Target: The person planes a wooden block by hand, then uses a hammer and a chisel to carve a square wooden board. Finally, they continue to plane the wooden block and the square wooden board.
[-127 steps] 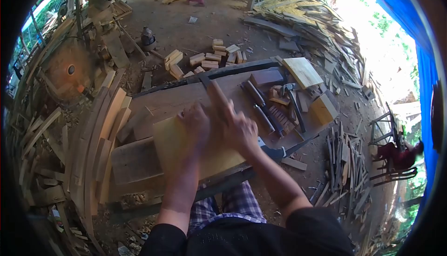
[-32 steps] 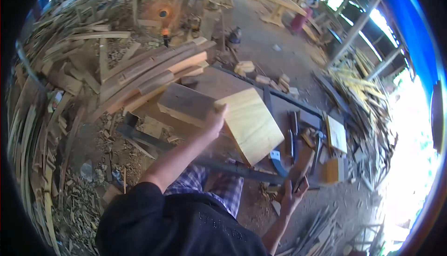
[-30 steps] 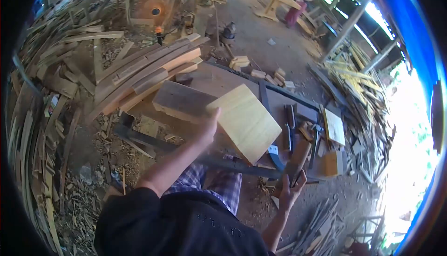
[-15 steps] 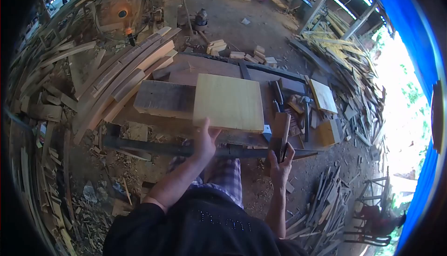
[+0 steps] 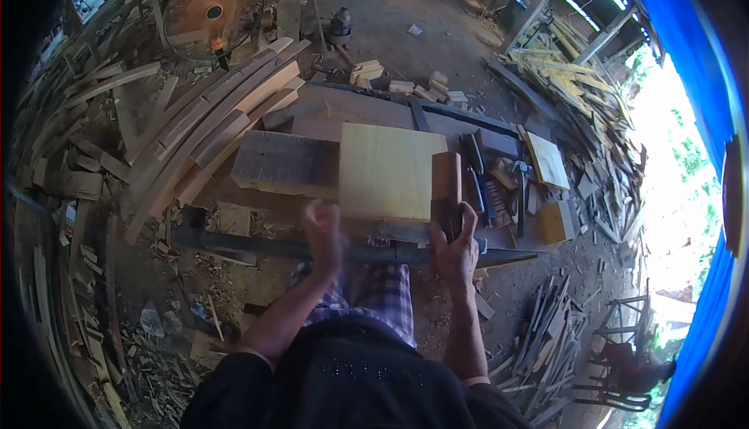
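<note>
My right hand [image 5: 456, 253] is closed around the lower end of a brown wooden block [image 5: 446, 183]. It holds the block upright at the right edge of a pale square board [image 5: 390, 168]. My left hand [image 5: 324, 230] is smeared by motion just below the board's lower left corner, apart from it, and its fingers cannot be made out. The pale board lies beside a dark, thick timber [image 5: 287, 160] on the workbench [image 5: 328, 113].
On the bench's right side lie a hammer [image 5: 521, 187], dark-handled tools [image 5: 474, 168], a light panel [image 5: 548, 160] and a wood block [image 5: 556, 222]. Curved timbers [image 5: 218, 109] are stacked at the left. Scrap strips [image 5: 538, 335] cover the floor at the right.
My left hand has let go of the pale board and drawn back slightly left. The board now rests flat. My right hand has brought the wooden block leftward and up to the board's edge.
</note>
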A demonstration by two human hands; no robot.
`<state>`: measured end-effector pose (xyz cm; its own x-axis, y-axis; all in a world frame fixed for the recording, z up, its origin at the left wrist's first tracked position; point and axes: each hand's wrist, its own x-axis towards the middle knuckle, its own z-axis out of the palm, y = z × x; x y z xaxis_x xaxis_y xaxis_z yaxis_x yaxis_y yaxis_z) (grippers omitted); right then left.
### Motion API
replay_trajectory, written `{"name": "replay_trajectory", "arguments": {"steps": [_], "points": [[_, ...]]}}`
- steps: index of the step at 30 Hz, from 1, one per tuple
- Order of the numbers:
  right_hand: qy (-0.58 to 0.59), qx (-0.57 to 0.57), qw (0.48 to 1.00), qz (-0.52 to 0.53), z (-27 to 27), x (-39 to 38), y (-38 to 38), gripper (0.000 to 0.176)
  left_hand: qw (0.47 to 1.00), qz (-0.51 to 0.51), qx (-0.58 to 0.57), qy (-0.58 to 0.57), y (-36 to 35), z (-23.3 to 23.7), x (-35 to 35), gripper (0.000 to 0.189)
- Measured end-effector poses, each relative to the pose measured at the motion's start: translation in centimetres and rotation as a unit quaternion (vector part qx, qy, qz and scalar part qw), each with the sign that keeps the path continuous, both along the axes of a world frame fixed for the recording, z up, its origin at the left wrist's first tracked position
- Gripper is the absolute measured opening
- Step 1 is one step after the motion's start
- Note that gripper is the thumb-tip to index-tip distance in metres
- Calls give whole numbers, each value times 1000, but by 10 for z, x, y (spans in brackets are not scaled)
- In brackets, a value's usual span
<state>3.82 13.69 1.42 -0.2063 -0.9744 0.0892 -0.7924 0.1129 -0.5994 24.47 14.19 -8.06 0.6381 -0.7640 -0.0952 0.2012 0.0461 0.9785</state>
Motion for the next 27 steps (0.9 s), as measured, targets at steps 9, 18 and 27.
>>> {"name": "replay_trajectory", "arguments": {"steps": [9,18,27], "points": [[75,42,993,83,10,70,-24,72,889,-56,-38,-452,-125,10,38,44],[247,67,958,132,6,122,-65,65,835,-86,69,-539,-155,-7,31,57],[303,4,943,139,-16,106,-153,64,836,-89,100,-533,-151,7,16,60]]}}
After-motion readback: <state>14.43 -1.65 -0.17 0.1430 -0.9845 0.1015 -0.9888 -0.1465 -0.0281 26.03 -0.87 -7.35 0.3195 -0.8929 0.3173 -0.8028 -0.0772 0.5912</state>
